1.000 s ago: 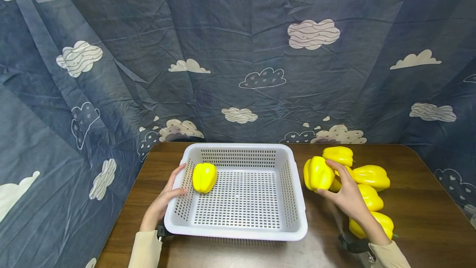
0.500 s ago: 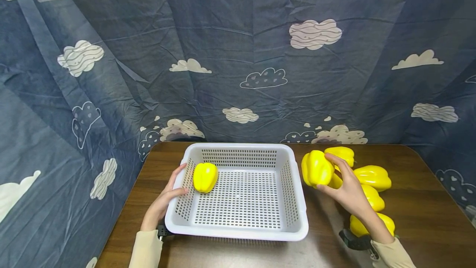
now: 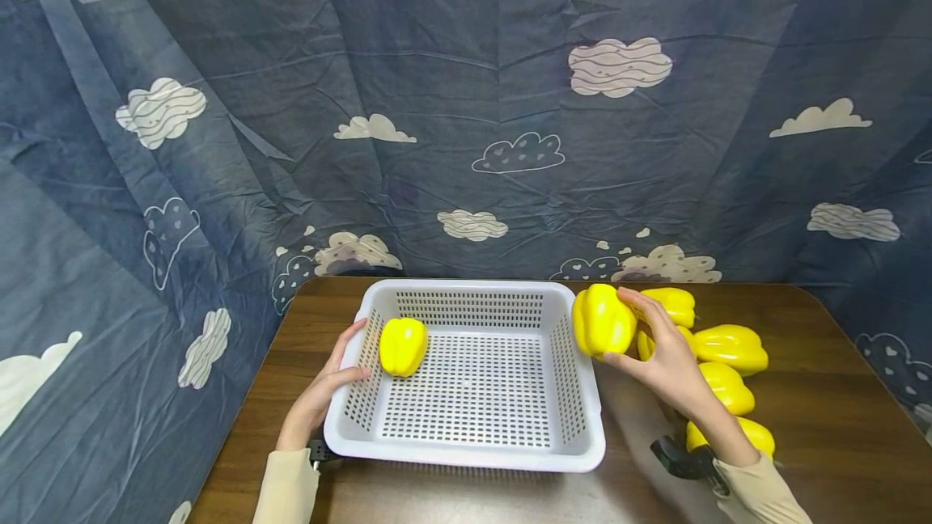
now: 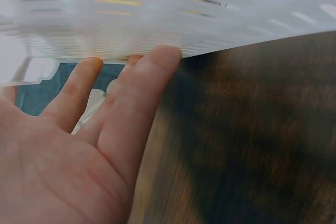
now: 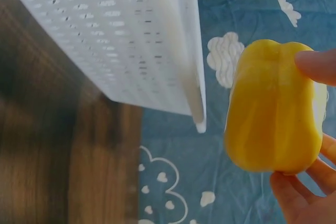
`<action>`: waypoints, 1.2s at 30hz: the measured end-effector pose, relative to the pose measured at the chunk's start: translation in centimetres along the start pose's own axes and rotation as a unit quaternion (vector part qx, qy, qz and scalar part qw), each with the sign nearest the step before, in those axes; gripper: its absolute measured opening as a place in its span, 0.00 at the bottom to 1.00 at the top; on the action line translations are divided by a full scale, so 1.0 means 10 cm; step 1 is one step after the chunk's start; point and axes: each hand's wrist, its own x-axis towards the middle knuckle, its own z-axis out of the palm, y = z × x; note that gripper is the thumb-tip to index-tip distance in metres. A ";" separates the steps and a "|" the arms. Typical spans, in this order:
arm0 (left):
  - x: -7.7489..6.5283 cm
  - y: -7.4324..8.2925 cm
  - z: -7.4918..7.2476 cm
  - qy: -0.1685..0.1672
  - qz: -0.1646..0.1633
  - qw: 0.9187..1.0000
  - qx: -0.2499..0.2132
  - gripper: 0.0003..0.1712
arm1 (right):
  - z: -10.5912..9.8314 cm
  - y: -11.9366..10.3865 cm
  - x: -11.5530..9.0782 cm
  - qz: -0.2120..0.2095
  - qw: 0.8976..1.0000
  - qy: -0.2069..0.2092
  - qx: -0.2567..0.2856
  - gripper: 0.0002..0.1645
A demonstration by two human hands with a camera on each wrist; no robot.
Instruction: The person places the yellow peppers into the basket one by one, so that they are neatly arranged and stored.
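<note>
My right hand [image 3: 666, 362] holds a yellow bell pepper [image 3: 604, 320] between thumb and fingers, raised over the right rim of a white plastic basket [image 3: 466, 461]. In the right wrist view this bell pepper [image 5: 275, 108] hangs beside the basket's wall [image 5: 131, 40]. At the basket's left side, my left hand [image 3: 320, 395] grips the rim. The left wrist view shows straight fingers [image 4: 136, 108] of that hand against the outer slotted wall. Inside the basket, near its left wall, lies another yellow bell pepper [image 3: 403, 348].
Several yellow bell peppers [image 3: 730, 348] lie to the right on the brown wooden table [image 3: 815, 427], partly behind the right hand and forearm. A dark blue curtain [image 3: 466, 103] with cloud prints hangs behind the table's far edge.
My right hand has lifted the bell pepper and carried it left, from beside the basket to its right rim. The left hand and the basket have stayed in place.
</note>
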 end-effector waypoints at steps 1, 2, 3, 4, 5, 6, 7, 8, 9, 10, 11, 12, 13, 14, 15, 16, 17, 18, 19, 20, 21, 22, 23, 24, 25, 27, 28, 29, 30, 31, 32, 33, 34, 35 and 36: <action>0.00 0.00 0.00 0.000 0.000 1.000 0.000 0.45 | 0.01 -0.01 0.01 -0.003 1.000 -0.002 -0.003 0.53; 0.00 0.00 0.00 0.000 0.000 1.000 0.001 0.45 | 0.02 -0.02 0.02 -0.007 1.000 -0.004 -0.003 0.53; 0.00 0.00 0.00 0.001 0.000 1.000 0.002 0.45 | 0.03 -0.03 0.03 -0.010 1.000 -0.005 -0.005 0.53; 0.00 0.00 0.00 0.001 0.000 1.000 0.003 0.45 | 0.04 -0.04 0.04 -0.013 1.000 -0.006 -0.005 0.53; 0.00 0.00 0.00 0.001 0.000 1.000 0.003 0.45 | 0.05 -0.05 0.05 -0.016 1.000 -0.007 -0.005 0.53; 0.00 0.00 0.00 0.000 0.000 1.000 0.003 0.45 | 0.06 -0.06 0.06 -0.020 1.000 -0.008 -0.004 0.53; 0.00 0.00 0.00 0.000 0.000 1.000 0.004 0.45 | 0.07 -0.07 0.07 -0.023 1.000 -0.010 -0.001 0.53; 0.00 0.00 0.00 0.000 0.001 1.000 0.004 0.45 | 0.08 -0.08 0.08 -0.027 1.000 -0.010 0.001 0.53; 0.00 0.00 0.00 0.000 0.001 1.000 0.003 0.45 | 0.09 -0.09 0.09 -0.031 0.999 -0.011 0.003 0.53; 0.01 0.00 -0.01 -0.001 0.001 1.000 0.002 0.45 | 0.10 -0.10 0.10 -0.036 0.999 -0.011 0.004 0.53; 0.01 0.00 -0.01 -0.001 0.001 1.000 0.001 0.45 | 0.11 -0.11 0.11 -0.040 0.999 -0.012 0.004 0.52; 0.01 0.00 -0.01 -0.002 0.002 1.000 0.000 0.45 | 0.12 -0.12 0.12 -0.046 0.999 -0.012 0.004 0.52; 0.01 0.00 -0.01 -0.001 0.002 1.000 -0.001 0.45 | 0.13 -0.13 0.13 -0.051 0.999 -0.014 0.005 0.52; 0.01 0.00 -0.01 -0.001 0.002 1.000 -0.001 0.45 | 0.14 -0.14 0.14 -0.055 0.998 -0.015 0.004 0.52; 0.01 0.00 -0.01 0.000 0.002 1.000 -0.001 0.45 | 0.16 -0.15 0.15 -0.058 0.998 -0.017 0.004 0.52; 0.01 0.00 -0.01 0.001 0.002 1.000 0.000 0.45 | 0.17 -0.16 0.16 -0.061 0.998 -0.019 0.004 0.52; 0.02 0.00 -0.01 0.001 0.002 1.000 0.001 0.45 | 0.18 -0.17 0.18 -0.062 0.998 -0.022 0.004 0.52; 0.02 0.00 -0.01 0.002 0.002 1.000 0.002 0.45 | 0.19 -0.18 0.18 -0.065 0.998 -0.025 0.004 0.52; 0.02 -0.01 -0.01 0.003 0.002 1.000 0.002 0.45 | 0.20 -0.19 0.19 -0.065 0.997 -0.028 0.005 0.52; 0.02 -0.01 -0.01 0.003 0.002 1.000 0.003 0.45 | 0.21 -0.20 0.20 -0.066 0.997 -0.030 0.006 0.52; 0.02 -0.01 -0.01 0.004 0.001 1.000 0.005 0.45 | 0.22 -0.22 0.21 -0.065 0.997 -0.033 0.008 0.52; 0.02 -0.01 -0.01 0.003 0.001 1.000 0.005 0.45 | 0.23 -0.23 0.21 -0.066 0.997 -0.036 0.010 0.52; 0.02 -0.01 -0.01 0.003 0.001 1.000 0.005 0.45 | 0.25 -0.25 0.22 -0.066 0.997 -0.039 0.013 0.52; 0.01 0.00 -0.01 0.003 0.001 1.000 0.005 0.45 | 0.26 -0.26 0.23 -0.066 0.997 -0.041 0.016 0.52; 0.01 0.00 -0.01 0.003 0.001 1.000 0.005 0.45 | 0.27 -0.27 0.23 -0.067 0.997 -0.043 0.017 0.52; 0.01 0.00 0.00 0.002 0.001 1.000 0.005 0.45 | 0.29 -0.30 0.25 -0.071 0.996 -0.046 0.021 0.52; 0.01 0.00 0.00 0.001 0.001 1.000 0.004 0.45 | 0.30 -0.31 0.26 -0.073 0.996 -0.047 0.021 0.52; 0.01 0.00 0.00 0.001 0.001 1.000 0.004 0.45 | 0.32 -0.32 0.26 -0.076 0.996 -0.048 0.023 0.52; 0.01 0.01 0.00 0.001 0.001 1.000 0.004 0.45 | 0.33 -0.33 0.27 -0.079 0.995 -0.050 0.025 0.52; 0.01 0.01 0.00 0.000 0.002 1.000 0.004 0.45 | 0.34 -0.34 0.28 -0.083 0.995 -0.051 0.031 0.51; 0.01 0.01 0.00 0.000 0.002 1.000 0.004 0.45 | 0.36 -0.35 0.28 -0.084 0.994 -0.053 0.036 0.51; 0.01 0.01 0.00 0.000 0.002 1.000 0.005 0.45 | 0.37 -0.36 0.29 -0.086 0.994 -0.056 0.041 0.50; 0.00 0.01 0.00 0.001 0.002 1.000 0.005 0.45 | 0.39 -0.37 0.30 -0.087 0.994 -0.058 0.044 0.50; 0.00 0.01 0.00 0.001 0.002 1.000 0.006 0.45 | 0.40 -0.38 0.30 -0.088 0.993 -0.061 0.048 0.50; 0.00 0.01 0.00 0.001 0.002 1.000 0.006 0.45 | 0.42 -0.39 0.31 -0.089 0.993 -0.063 0.051 0.50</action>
